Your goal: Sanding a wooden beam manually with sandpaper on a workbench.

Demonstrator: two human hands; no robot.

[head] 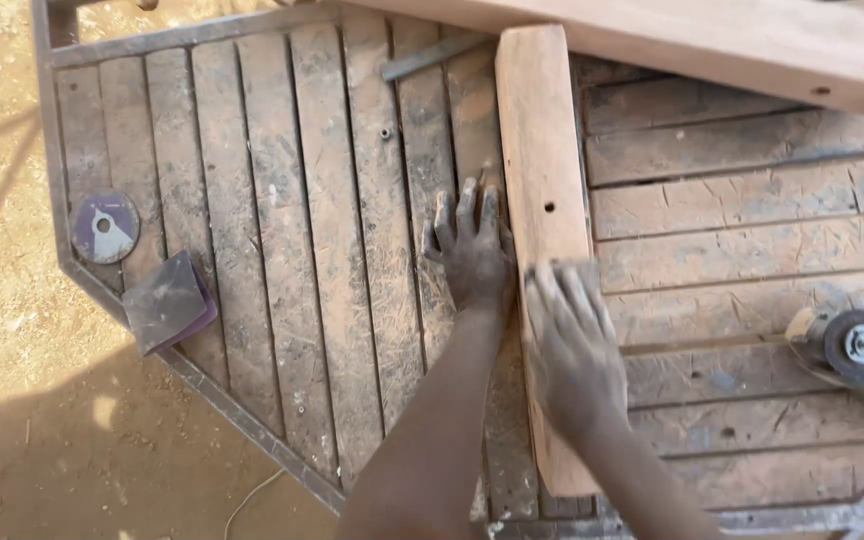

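Note:
A long reddish wooden plank (542, 150) with a small drilled hole lies lengthwise on a slatted wooden workbench (292, 250). My left hand (470, 250) rests flat on the bench slats, fingers spread, pressed against the plank's left edge. My right hand (574, 345), dusty and blurred, lies palm down on top of the plank near its middle, fingers together and pointing away from me. Neither hand grips anything.
An angle grinder (857, 350) lies at the bench's right. A round abrasive disc (104, 227) and a dark sandpaper sheet (167, 300) sit at the left edge. A larger beam (752, 45) crosses the top. A metal strip (432, 57) and a bolt (385, 132) lie nearby. Sandy ground (12, 400) lies left.

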